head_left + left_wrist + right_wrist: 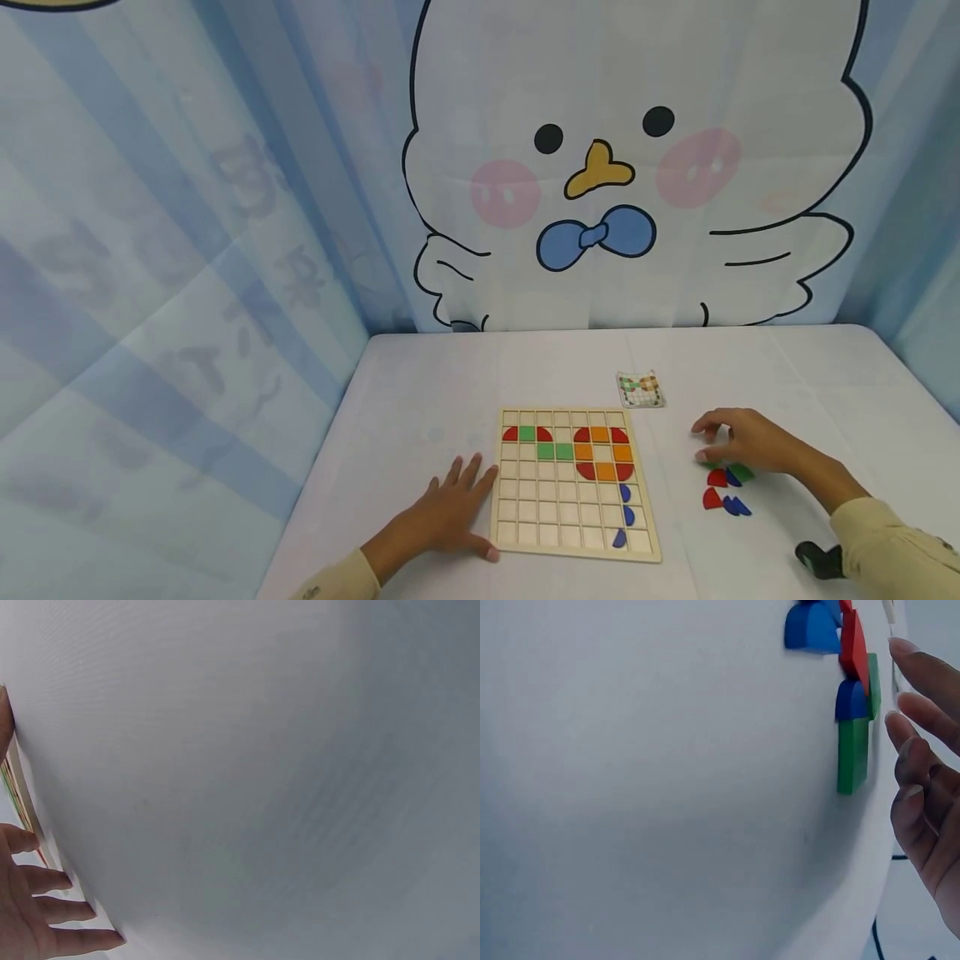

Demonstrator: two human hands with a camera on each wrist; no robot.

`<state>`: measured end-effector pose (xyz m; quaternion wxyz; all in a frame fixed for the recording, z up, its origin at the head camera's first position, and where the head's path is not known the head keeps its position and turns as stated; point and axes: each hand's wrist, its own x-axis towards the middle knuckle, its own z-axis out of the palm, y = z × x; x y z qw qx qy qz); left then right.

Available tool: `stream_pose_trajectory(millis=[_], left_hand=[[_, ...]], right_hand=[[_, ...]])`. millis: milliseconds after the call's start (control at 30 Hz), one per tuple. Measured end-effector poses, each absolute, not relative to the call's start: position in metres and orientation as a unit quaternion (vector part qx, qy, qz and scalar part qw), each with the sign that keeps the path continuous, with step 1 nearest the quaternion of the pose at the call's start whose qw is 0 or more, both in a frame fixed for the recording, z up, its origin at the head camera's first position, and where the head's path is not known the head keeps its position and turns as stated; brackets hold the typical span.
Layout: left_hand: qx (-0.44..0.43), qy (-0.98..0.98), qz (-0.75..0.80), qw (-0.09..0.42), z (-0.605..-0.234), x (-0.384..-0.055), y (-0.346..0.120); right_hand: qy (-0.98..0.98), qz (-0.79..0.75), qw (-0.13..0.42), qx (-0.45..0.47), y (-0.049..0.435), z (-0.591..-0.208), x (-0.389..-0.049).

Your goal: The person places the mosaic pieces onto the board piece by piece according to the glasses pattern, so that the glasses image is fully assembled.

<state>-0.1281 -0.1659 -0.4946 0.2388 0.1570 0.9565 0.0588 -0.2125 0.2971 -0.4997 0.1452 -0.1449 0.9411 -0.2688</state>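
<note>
A pale wooden grid board (527, 510) lies on the table, with red, orange and green pieces in its upper cells and blue rounded pieces (628, 516) down its lower right. My left hand (453, 510) rests with fingers spread at the board's left edge. Off to the right, my right hand (757, 442) hovers over a small group of loose pieces, fingers loosely bent and nothing seen between them. Below it lie red quarter-rounds (712, 498), blue pieces (737, 506) and green blocks (853, 757), one partly covered by the hand in the head view.
Behind the board's upper right corner lies a small pattern card (641, 389) with a coloured grid. A dark object (819, 560) sits beside the right sleeve. The white-covered table (427, 375) meets a printed curtain (592, 300) at the back.
</note>
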Motion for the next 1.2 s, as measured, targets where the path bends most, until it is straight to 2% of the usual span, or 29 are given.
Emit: stream_pose_trajectory(millis=[400,1200], left_hand=[[0.156,0.957,0.055,0.239,-0.502,-0.130,-0.168],[0.151,0.957,0.062,0.240,-0.502,-0.130,-0.167]], right_hand=[[0.942,-0.262,0.119,-0.172,0.311,-0.508,-0.204],[0.921,-0.323,0.145,-0.166,0.301,-0.516,-0.203]])
